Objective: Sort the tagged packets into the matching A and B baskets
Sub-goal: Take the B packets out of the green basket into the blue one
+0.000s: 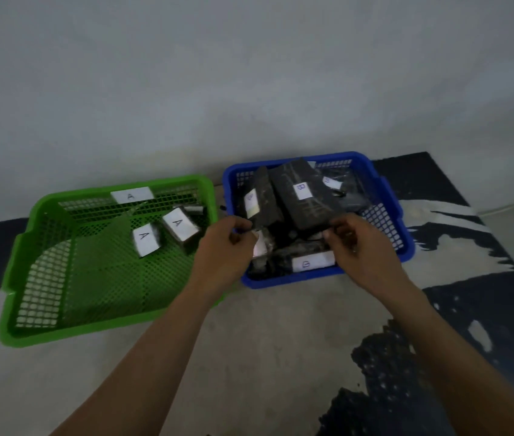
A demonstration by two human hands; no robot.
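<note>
A green basket (45, 278) on the left carries an A label on its far wall and holds two dark packets tagged A (146, 239) (181, 227). On the right, a blue basket (397, 215) with a B label on its near wall is heaped with several dark packets. The big packet on top (302, 196) bears a B tag. My left hand (225, 243) pinches the near left edge of a packet in the blue basket. My right hand (356, 243) grips the near right corner of the big B packet. Which packet the left fingers hold is unclear.
Both baskets stand on a pale floor against a grey wall. A dark patterned mat (456, 357) covers the floor to the right and behind the baskets. Bare floor lies in front, between my forearms.
</note>
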